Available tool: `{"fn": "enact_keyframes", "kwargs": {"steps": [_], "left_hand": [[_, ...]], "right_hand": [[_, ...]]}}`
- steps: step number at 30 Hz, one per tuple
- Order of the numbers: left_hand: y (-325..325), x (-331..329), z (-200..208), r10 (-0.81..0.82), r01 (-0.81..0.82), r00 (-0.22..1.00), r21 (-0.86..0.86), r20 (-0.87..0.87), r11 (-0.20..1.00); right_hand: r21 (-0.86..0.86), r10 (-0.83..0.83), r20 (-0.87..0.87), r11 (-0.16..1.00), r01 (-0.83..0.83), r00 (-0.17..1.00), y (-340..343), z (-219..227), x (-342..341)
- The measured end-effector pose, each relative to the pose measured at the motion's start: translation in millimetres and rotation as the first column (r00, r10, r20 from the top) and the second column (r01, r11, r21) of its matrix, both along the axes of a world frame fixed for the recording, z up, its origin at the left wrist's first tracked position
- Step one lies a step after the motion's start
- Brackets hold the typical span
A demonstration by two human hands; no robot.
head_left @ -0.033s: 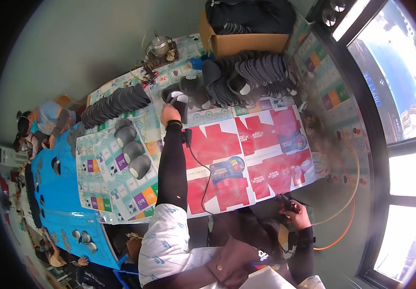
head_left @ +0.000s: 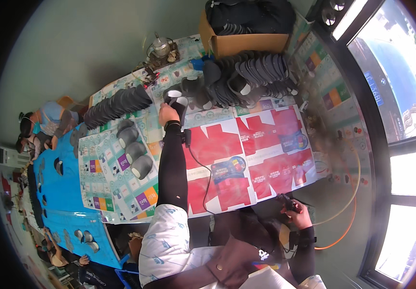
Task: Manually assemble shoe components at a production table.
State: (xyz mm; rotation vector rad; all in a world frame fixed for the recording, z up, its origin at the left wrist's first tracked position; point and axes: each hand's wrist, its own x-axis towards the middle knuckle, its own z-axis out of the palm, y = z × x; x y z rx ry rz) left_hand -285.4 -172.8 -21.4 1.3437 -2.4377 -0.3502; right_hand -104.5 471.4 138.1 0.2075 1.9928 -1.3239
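Note:
Out on the table, my left hand [head_left: 169,114] is closed on a dark grey cup-shaped piece [head_left: 179,104] with a pale inside. Another such piece [head_left: 171,95] touches it, and I cannot tell whether the fingers grip both. Low at the right, off the table's front edge, my right hand [head_left: 300,216] is wrapped round a black handheld tool [head_left: 290,204]; its exact kind is unclear. Several matching grey pieces [head_left: 188,85] lie just beyond my left hand. Red and white printed sheets [head_left: 217,159] cover the table between the hands.
A long row of nested grey pieces [head_left: 116,107] lies at the left, with loose ones [head_left: 134,150] nearer. Larger stacks [head_left: 261,72] stand below a cardboard box [head_left: 251,44]. A metal kettle [head_left: 160,46] stands at the back. Other people [head_left: 53,118] sit by a blue-covered table [head_left: 63,188]. An orange hose [head_left: 345,233] curves at the right.
The grey pieces at my left hand have tilted, showing more of their hollow insides, and the hand has shifted slightly left. My right hand keeps its hold on the tool.

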Motion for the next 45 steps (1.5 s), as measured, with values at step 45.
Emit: {"fn": "enact_keyframes", "kwargs": {"steps": [45], "left_hand": [[401,213,-41,-0.344,0.332,0.934,0.593,-0.097,0.733]], "right_hand": [[0.135,0.373,-0.417,0.927,-0.35,0.828,-23,-56,-66]]}}
